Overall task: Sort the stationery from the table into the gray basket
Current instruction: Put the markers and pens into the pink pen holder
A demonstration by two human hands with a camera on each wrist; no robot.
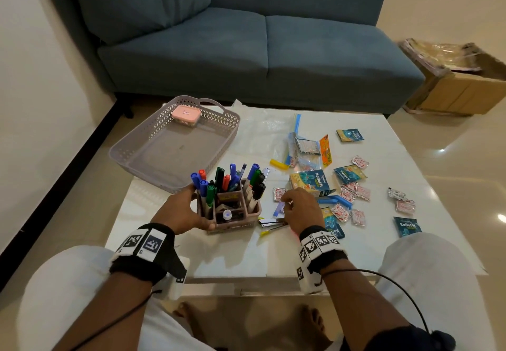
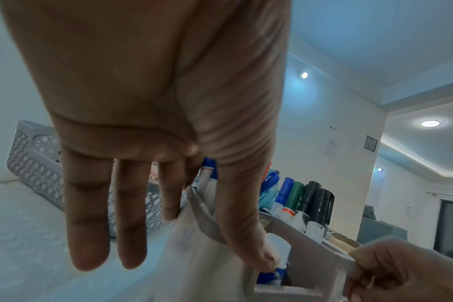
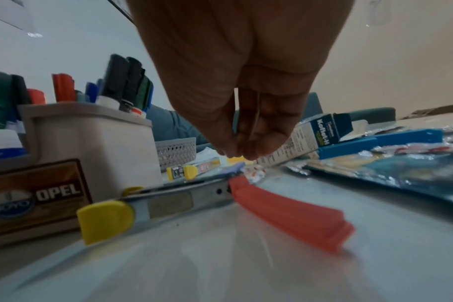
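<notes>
The gray basket (image 1: 175, 153) sits at the table's far left, a pink box (image 1: 186, 115) in its far corner. In front of it stands a pinkish pen organizer (image 1: 238, 224) full of markers (image 1: 227, 180). My left hand (image 1: 201, 206) grips its left wall, thumb (image 2: 256, 245) hooked inside a compartment, fingers (image 2: 168, 200) outside. My right hand (image 1: 286, 205) hovers just right of the organizer, fingertips drawn together with nothing visible between them, above a purple clip (image 3: 234, 169). A stapler (image 3: 168, 200) with yellow ends lies by the organizer.
A red clip (image 3: 290, 212) lies beside the stapler. Koflet-H boxes (image 1: 309, 183), blue clips (image 1: 335, 201), a yellow clip (image 1: 279, 164), a zip bag and several sachets (image 1: 356, 194) litter the table's right half. A blue sofa (image 1: 246, 49) stands behind the table.
</notes>
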